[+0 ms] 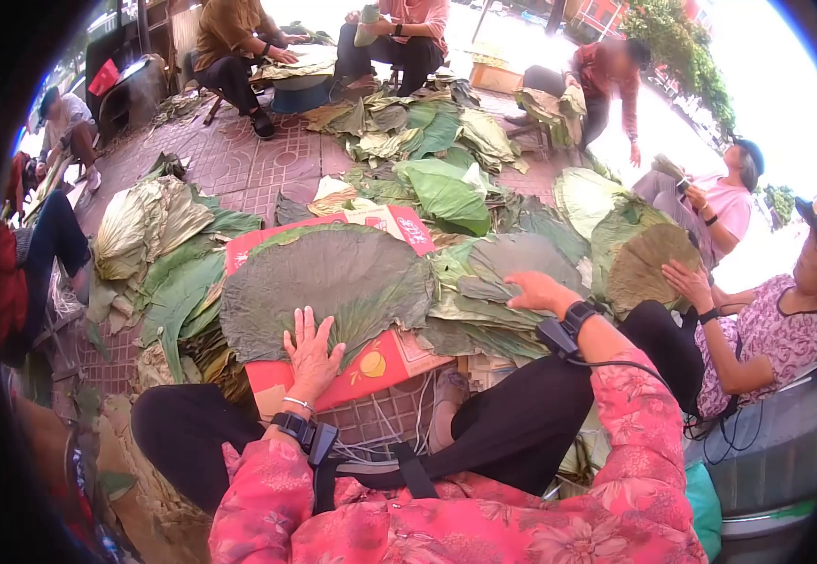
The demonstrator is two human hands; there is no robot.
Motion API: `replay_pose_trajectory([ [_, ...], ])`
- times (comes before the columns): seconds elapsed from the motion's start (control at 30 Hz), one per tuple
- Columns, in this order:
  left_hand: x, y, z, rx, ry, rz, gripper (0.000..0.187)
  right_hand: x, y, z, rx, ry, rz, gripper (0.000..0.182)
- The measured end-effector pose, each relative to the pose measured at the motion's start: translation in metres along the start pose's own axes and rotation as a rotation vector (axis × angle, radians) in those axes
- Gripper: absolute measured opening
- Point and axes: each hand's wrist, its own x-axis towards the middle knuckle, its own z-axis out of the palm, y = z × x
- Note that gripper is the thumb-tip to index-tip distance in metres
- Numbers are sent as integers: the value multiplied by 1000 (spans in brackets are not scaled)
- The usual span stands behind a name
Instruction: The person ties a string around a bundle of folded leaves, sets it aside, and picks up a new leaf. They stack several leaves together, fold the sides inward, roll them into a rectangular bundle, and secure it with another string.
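Grey-green, the broad leaf (333,268) lies crosswise beneath and beyond my flat, spread left hand (311,359), overlapping the red cardboard's (345,387) left edge; my loosely open right hand (544,293), nothing visible in it, is farther.

Across the middle, the broad leaf (329,282) hides the centre of the red cardboard (371,371), and the lettering still showing is too small to read. The wearer's left hand (313,355) conceals its own palm; over at the right hand (542,293), whether the fingers grip anything can't be told. Up top, two seated people (230,47) (408,38) lose their heads to the edge, while a bending co-worker's head (623,58) is blurred.
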Motion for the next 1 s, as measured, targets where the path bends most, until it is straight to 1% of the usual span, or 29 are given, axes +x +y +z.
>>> replay_pose_trajectory([
  [0.07,1,1,0,10,4,-6,55,-17,57,24,17,-57,134,54],
  [0.13,0,1,-1,13,12,-2,55,-40,79,50,170,70,180,50],
  [0.17,0,2,0,15,15,-2,55,-47,84,57,246,131,202,47],
  [0.27,0,2,-1,24,16,-1,55,-50,84,68,324,238,310,38],
  [0.33,0,3,-1,19,8,0,55,-50,83,66,317,342,322,32],
  [0.37,0,2,-1,16,6,-3,54,-48,84,63,312,392,326,29],
  [0.47,0,0,1,16,27,6,54,-37,88,36,383,663,293,26],
  [0.53,0,0,1,16,19,0,55,-28,75,-2,365,792,290,25],
  [0.6,2,1,2,9,13,-5,55,-12,61,-35,436,950,199,26],
  [0.7,2,1,1,-19,20,-20,56,13,13,-81,581,1007,130,24],
  [0.8,2,-3,4,-107,69,-31,56,48,-60,-94,519,1117,-105,24],
  [0.83,2,-6,6,-159,105,-38,56,51,-96,-91,505,1051,-140,23],
  [0.9,4,-10,8,-355,223,-58,53,54,-171,-73,479,963,-194,21],
  [0.97,6,-17,0,-671,227,-170,50,72,-215,-28,281,897,-398,17],
  [1.0,9,-17,-2,-835,229,-215,49,79,-235,-3,220,816,-455,16],
])
